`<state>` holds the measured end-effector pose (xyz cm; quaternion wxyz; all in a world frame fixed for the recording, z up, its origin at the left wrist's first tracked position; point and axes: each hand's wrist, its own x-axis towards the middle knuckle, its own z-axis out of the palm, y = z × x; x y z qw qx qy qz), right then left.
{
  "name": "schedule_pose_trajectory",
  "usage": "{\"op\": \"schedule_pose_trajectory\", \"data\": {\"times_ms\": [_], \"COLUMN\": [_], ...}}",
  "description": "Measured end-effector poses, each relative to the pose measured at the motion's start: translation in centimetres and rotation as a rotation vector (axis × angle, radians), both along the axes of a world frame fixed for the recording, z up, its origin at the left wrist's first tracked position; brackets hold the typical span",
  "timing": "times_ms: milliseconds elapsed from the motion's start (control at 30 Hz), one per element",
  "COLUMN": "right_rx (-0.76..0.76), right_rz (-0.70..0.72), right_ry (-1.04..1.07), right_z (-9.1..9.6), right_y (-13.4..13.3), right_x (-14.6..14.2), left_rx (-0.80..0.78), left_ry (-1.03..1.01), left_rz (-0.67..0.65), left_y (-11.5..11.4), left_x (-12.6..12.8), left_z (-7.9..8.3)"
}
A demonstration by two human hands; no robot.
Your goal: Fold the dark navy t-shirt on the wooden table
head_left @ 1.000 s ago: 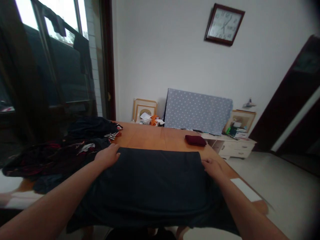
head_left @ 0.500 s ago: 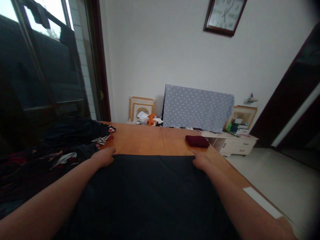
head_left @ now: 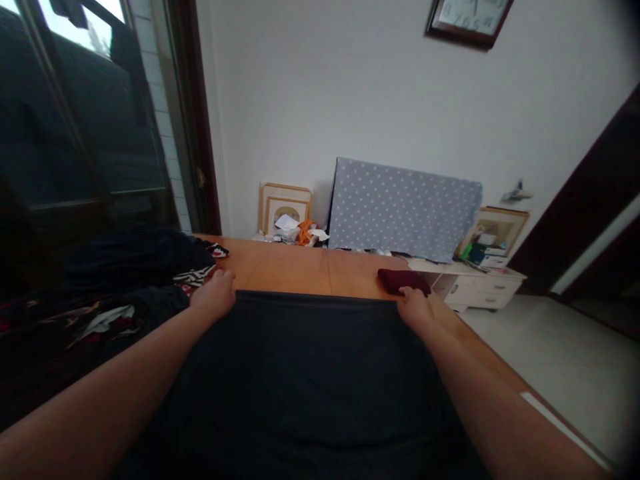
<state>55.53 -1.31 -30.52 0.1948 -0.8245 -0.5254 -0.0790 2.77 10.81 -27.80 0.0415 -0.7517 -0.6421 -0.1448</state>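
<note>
A dark, nearly black garment [head_left: 310,373] is stretched out in front of me, its straight far edge pulled taut between my hands. My left hand [head_left: 216,295] grips the far left corner, fingers closed on the cloth. At the far right corner, my right hand [head_left: 415,308] pinches the same edge. Just beyond my right hand lies a folded dark red cloth [head_left: 393,280], partly covered by the fingers. The near end of the garment runs out of view at the bottom, so its exact kind cannot be made out.
The wooden table [head_left: 280,267] extends beyond the garment. A heap of clothes [head_left: 130,267] lies at the left. Against the wall stand a dotted grey cloth cover [head_left: 400,207], picture frames [head_left: 286,193] and a white cabinet [head_left: 485,293]. A clock [head_left: 470,20] hangs above.
Both hands, still holding the garment, have shifted slightly up and to the right in view. The right hand now overlaps the dark red cloth. The camera view has also tilted a little.
</note>
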Motion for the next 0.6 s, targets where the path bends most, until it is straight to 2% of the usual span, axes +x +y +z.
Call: {"op": "schedule_pose_trajectory", "data": {"times_ms": [100, 200, 267, 433, 600], "right_rx": [-0.058, -0.141, -0.161, -0.134, -0.002], "right_rz": [0.103, 0.250, 0.270, 0.251, 0.371], "right_ry": [-0.007, 0.008, 0.036, 0.072, 0.169], "right_z": [-1.6, -3.5, -4.1, -2.7, -0.6], "right_y": [-1.2, -2.9, -3.9, -6.8, -12.3], "right_x": [-0.4, -0.9, -1.2, -3.5, -7.0], "left_rx": [0.038, -0.075, -0.139, -0.142, -0.068], "left_ry": [0.086, 0.106, 0.095, 0.076, -0.014], "left_rz": [-0.097, -0.175, -0.166, -0.122, -0.182], "left_y": [-0.8, -1.5, -1.8, -3.2, -6.9], "left_x": [-0.1, -1.2, -1.9, -2.3, -3.0], "left_z": [-1.5, -3.3, -3.9, -3.2, -2.1]}}
